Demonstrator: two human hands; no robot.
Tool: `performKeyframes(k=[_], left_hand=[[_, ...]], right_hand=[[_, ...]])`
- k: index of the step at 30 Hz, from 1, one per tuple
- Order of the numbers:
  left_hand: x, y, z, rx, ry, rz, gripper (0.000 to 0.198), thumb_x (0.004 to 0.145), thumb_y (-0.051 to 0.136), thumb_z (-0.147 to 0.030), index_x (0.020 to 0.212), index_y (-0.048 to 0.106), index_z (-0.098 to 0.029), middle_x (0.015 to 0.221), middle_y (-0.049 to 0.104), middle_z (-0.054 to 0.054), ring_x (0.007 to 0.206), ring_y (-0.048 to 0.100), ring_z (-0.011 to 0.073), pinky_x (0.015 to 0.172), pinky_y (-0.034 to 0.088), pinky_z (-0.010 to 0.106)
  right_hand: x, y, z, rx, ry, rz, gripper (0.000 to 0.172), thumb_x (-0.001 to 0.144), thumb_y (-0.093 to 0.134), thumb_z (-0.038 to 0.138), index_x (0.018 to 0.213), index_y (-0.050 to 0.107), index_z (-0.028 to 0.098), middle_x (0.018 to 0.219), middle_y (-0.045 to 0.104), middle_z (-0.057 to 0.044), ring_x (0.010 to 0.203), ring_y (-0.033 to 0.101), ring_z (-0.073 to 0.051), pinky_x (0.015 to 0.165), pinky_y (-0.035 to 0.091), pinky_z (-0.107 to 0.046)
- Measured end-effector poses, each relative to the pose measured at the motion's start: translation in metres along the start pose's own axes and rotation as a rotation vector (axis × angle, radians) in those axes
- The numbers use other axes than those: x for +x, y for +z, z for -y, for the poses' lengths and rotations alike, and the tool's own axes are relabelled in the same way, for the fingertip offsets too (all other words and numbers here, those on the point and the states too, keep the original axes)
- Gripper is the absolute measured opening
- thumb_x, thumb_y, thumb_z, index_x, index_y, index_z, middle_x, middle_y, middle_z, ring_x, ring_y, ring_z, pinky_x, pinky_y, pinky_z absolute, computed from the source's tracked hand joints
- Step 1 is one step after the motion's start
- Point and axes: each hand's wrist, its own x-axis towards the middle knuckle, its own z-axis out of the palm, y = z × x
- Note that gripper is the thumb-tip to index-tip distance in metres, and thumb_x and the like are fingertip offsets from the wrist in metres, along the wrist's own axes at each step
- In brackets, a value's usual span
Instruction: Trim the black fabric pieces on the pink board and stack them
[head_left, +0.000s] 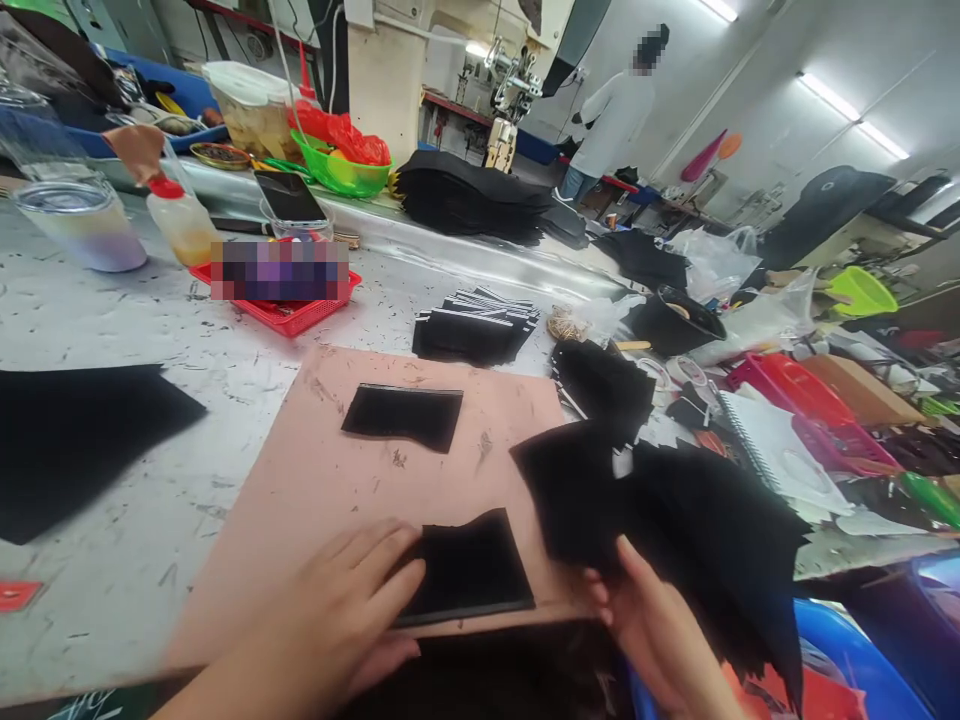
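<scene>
My left hand (337,610) lies with fingers stretched out on a small black fabric piece (469,570) at the near edge of a pink cutting board (315,480). My right hand (649,625) grips the lower edge of a large black fabric stack (675,520) that fans out to the right of the board. A second black fabric piece (403,415) rests flat near the middle of the board, untouched.
A pile of black strips (472,325) sits behind the board, a black sheet (67,440) at left. A red basket (289,310), a bottle (180,215), a tumbler (79,220) and a green bowl (345,170) stand further back. Another person (611,120) stands far off.
</scene>
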Motion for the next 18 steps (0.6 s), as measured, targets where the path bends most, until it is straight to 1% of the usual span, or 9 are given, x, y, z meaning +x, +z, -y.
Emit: performKeyframes(k=[3,6,7,9,10,12,13,15,18], left_hand=[[0.005,0.004,0.001,0.109,-0.012,-0.063,0.036,0.091,0.039,-0.041,0.103,0.062,-0.017,0.109,0.066,0.011,0.096,0.062,0.0238,0.080,0.047,0.036],[0.011,0.008,0.000,0.052,-0.052,-0.056,0.027,0.092,0.037,-0.024,0.097,0.062,-0.019,0.093,0.069,0.006,0.084,0.063,0.0200,0.075,0.047,0.032],[0.012,0.010,0.000,0.005,-0.094,-0.022,0.024,0.090,0.038,-0.020,0.096,0.061,-0.020,0.091,0.068,0.005,0.082,0.063,0.0193,0.073,0.047,0.031],[0.013,0.012,-0.002,-0.107,-0.208,0.072,0.021,0.086,0.042,-0.017,0.096,0.060,-0.023,0.089,0.065,0.002,0.079,0.062,0.0180,0.069,0.048,0.029],[0.014,0.013,-0.002,-0.171,-0.271,0.118,0.021,0.086,0.042,-0.017,0.095,0.059,-0.025,0.088,0.064,0.001,0.078,0.062,0.0170,0.067,0.048,0.028],[0.016,0.014,0.000,-0.289,-0.403,0.193,0.021,0.086,0.039,-0.016,0.091,0.057,-0.026,0.085,0.063,0.000,0.074,0.062,0.0149,0.065,0.049,0.026],[0.018,0.014,0.002,-0.328,-0.470,0.210,0.021,0.086,0.037,-0.017,0.089,0.056,-0.026,0.083,0.062,-0.001,0.072,0.062,0.0143,0.064,0.049,0.025],[0.021,0.011,0.006,-0.368,-0.594,0.203,0.020,0.085,0.037,-0.018,0.086,0.055,-0.025,0.082,0.062,-0.001,0.072,0.062,0.0145,0.064,0.049,0.026],[0.026,0.005,0.013,-0.395,-0.715,0.158,0.017,0.082,0.040,-0.018,0.086,0.055,-0.024,0.083,0.063,-0.001,0.076,0.062,0.0158,0.065,0.050,0.027]], right_hand=[[-0.009,-0.034,-0.004,-0.272,0.111,0.191,0.060,0.067,0.057,0.072,0.068,0.060,0.012,0.050,0.059,-0.002,0.038,0.045,-0.006,0.037,0.031,-0.017],[-0.021,-0.042,0.012,-0.605,0.042,0.390,0.062,0.072,0.048,0.073,0.068,0.061,0.013,0.048,0.058,-0.002,0.038,0.047,-0.008,0.039,0.032,-0.018],[-0.022,-0.036,0.021,-0.724,-0.056,0.429,0.056,0.076,0.048,0.068,0.069,0.061,0.014,0.052,0.060,-0.003,0.042,0.050,-0.010,0.041,0.036,-0.020],[-0.012,-0.014,0.039,-0.965,-0.364,0.435,0.041,0.085,0.044,0.053,0.077,0.063,0.017,0.067,0.065,-0.005,0.058,0.060,-0.016,0.053,0.047,-0.026],[-0.001,0.000,0.047,-1.094,-0.543,0.431,0.033,0.089,0.041,0.042,0.087,0.064,0.018,0.082,0.068,-0.007,0.074,0.063,-0.018,0.067,0.050,-0.030],[0.029,0.028,0.058,-1.373,-0.841,0.404,0.031,0.089,0.036,0.022,0.107,0.060,0.017,0.114,0.063,-0.012,0.107,0.057,-0.022,0.093,0.044,-0.038],[0.046,0.040,0.061,-1.531,-0.918,0.373,0.035,0.086,0.037,0.016,0.114,0.057,0.015,0.123,0.058,-0.014,0.115,0.052,-0.024,0.098,0.040,-0.041],[0.076,0.058,0.063,-1.620,-0.980,0.387,0.041,0.079,0.043,0.009,0.118,0.055,0.011,0.125,0.055,-0.017,0.118,0.049,-0.028,0.100,0.037,-0.047],[0.097,0.068,0.067,-1.632,-1.031,0.456,0.030,0.074,0.048,0.008,0.098,0.065,0.013,0.100,0.065,-0.016,0.100,0.058,-0.030,0.093,0.041,-0.049]])
